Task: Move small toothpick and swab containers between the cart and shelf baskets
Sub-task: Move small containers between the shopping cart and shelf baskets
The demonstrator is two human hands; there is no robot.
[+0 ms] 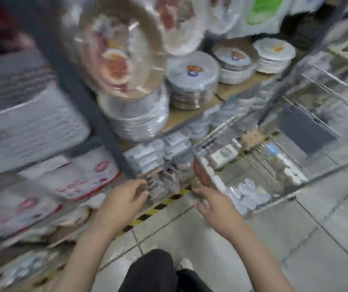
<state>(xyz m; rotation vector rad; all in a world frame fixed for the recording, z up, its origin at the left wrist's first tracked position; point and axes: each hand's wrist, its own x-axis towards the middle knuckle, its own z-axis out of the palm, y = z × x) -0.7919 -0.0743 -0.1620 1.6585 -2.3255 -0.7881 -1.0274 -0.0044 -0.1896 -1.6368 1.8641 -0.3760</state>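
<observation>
The left hand (124, 197) reaches toward the low shelf with its fingers loosely curled, their tips at a blurred clear plastic packet of small items (164, 186); whether they pinch it or only touch it cannot be told. The right hand (213, 204) stretches forward with fingers fairly straight, their tips at the near corner of the silver wire shopping cart (278, 199), beside something red (200, 173) too smeared to identify; a grip there is not discernible. Small round white-capped containers (246, 192) lie in rows along the cart's near edge and floor, with a white rectangular box (223, 154) further in. Between the hands runs a yellow-and-black striped floor tape (158, 207). Behind the left fingers, stacked clear flat boxes (147, 157) fill the low shelf. Above them, wrapped stacks of round paper plates (192, 79) crowd the wooden shelf board. A dark grey shelf upright (97, 114) slants between the plates and the white wrapped bundles (31, 127) on the left.
</observation>
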